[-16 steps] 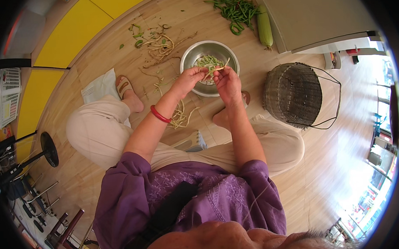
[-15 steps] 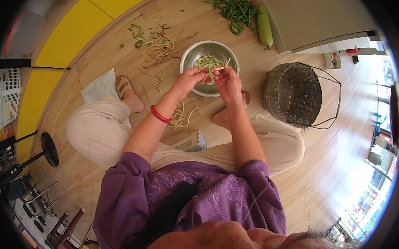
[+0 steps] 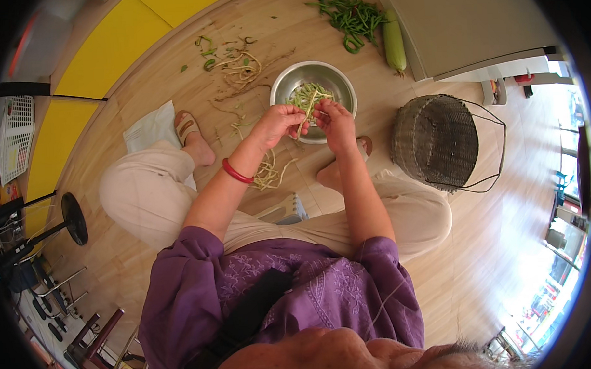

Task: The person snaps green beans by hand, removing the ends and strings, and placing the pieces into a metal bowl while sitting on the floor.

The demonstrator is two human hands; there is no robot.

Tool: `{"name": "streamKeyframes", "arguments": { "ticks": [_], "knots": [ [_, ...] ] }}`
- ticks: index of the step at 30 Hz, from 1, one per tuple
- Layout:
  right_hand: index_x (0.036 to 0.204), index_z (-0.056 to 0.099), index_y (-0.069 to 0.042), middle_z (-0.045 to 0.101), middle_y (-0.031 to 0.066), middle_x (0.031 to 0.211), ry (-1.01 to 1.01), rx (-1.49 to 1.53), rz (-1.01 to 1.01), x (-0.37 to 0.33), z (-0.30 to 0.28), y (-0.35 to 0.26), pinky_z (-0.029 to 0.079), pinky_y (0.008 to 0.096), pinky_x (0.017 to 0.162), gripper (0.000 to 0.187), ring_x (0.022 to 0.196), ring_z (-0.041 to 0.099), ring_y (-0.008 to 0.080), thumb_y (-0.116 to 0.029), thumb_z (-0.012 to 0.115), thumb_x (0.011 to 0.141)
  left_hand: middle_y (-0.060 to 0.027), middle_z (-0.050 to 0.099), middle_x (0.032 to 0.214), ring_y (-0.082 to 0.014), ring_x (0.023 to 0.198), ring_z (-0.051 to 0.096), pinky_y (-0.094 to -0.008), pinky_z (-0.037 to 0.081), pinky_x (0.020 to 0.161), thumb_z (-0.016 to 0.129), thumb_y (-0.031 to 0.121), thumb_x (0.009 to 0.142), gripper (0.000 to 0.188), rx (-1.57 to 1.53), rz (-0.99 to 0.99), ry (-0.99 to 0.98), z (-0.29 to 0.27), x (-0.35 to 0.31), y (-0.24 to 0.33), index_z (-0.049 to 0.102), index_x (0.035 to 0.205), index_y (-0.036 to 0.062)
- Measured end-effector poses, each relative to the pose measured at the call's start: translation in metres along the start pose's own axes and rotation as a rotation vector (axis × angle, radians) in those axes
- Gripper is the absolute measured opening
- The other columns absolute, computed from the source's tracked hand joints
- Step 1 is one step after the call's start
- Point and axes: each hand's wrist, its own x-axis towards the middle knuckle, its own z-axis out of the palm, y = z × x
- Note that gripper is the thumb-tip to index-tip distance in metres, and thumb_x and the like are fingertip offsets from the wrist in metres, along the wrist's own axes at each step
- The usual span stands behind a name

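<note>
A pale bean (image 3: 310, 107) lies between our left fingers (image 3: 295, 115) and right fingers (image 3: 326, 108), over the bowl (image 3: 343, 85); the left pinch it, the right curl close, their grip unclear.

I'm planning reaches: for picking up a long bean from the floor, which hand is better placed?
Likely the left hand: the floor beans lie closer, on its side, while the right hand is farther off, at the right part of the bowl. Both hands are at a bean, though.
</note>
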Motion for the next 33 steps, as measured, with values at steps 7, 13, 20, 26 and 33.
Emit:
{"name": "streamKeyframes", "arguments": {
  "ticks": [7,13,20,26,33],
  "knots": [
    [0.091,0.061,-0.003,0.057,-0.0008,0.073,-0.058,-0.460,0.047,-0.014,0.018,0.014,0.042,0.0212,0.057,0.022,0.065,0.051,0.0072,-0.023,0.058,0.083,-0.0005,0.059,0.068,-0.0072,0.055,0.053,-0.0187,0.037,0.047,0.054,0.014,0.085,0.010,0.325,-0.002,0.048,-0.015,-0.008,-0.006,0.058,0.085,0.0042],
    [0.087,0.063,0.000,0.059,-0.0001,0.070,-0.181,-0.736,0.008,-0.006,0.028,0.027,0.042,0.0230,0.054,0.021,0.061,0.051,0.0075,-0.019,0.058,0.081,-0.0010,0.059,0.065,-0.0069,0.055,0.053,-0.0206,0.039,0.046,0.056,0.011,0.083,0.009,0.403,-0.092,-0.003,-0.053,-0.015,-0.027,0.061,0.081,0.0033],
    [0.087,0.063,0.000,0.063,0.0150,0.073,-0.318,-1.249,-0.219,-0.005,0.030,0.069,0.046,0.0307,0.061,0.020,0.064,0.060,0.0203,-0.016,0.060,0.076,-0.0054,0.062,0.066,-0.0135,0.057,0.056,-0.0296,0.045,0.051,0.060,0.011,0.072,0.010,0.997,-0.383,-0.025,-0.139,-0.016,-0.082,0.063,0.068,0.0029],
    [0.079,0.062,-0.002,0.060,0.0177,0.071,-0.386,-1.340,-0.175,-0.005,0.036,0.078,0.047,0.0397,0.063,0.014,0.069,0.059,0.0345,-0.014,0.057,0.076,-0.0179,0.062,0.078,-0.0363,0.072,0.059,-0.0433,0.048,0.062,0.052,0.011,0.072,0.015,1.376,-0.204,0.403,-0.182,0.040,-0.088,0.065,0.073,0.0052],
    [0.083,0.061,-0.001,0.061,0.0172,0.079,-0.424,-1.301,-0.088,0.006,0.039,0.077,0.046,0.0388,0.065,0.013,0.073,0.059,0.0331,-0.012,0.058,0.076,-0.0151,0.059,0.084,-0.0329,0.078,0.058,-0.0427,0.049,0.066,0.050,0.013,0.076,0.015,1.389,0.164,0.718,-0.208,0.133,-0.038,0.063,0.074,0.0051]
  ]
}}
